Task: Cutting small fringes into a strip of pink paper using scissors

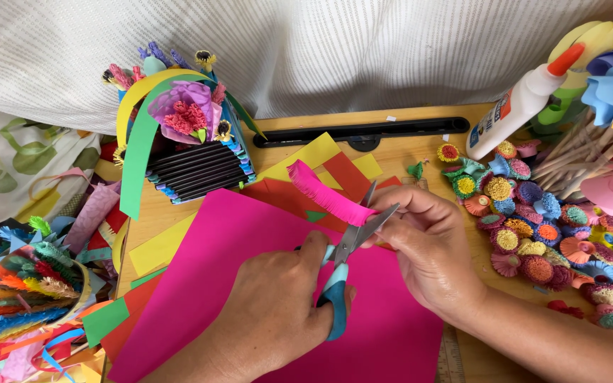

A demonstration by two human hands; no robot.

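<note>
My left hand grips blue-handled scissors, whose blades are open around the edge of a fringed magenta paper strip. My right hand pinches the near end of that strip between thumb and fingers, and the strip curls up and away to the left. Both hands hover over a large magenta paper sheet lying on the wooden table. Red and yellow sheets lie under it.
A decorated paper basket with flowers stands at the back left. A white glue bottle, several quilled paper flowers and foam flowers on sticks fill the right. A black bar lies behind. Fringed paper scraps crowd the left.
</note>
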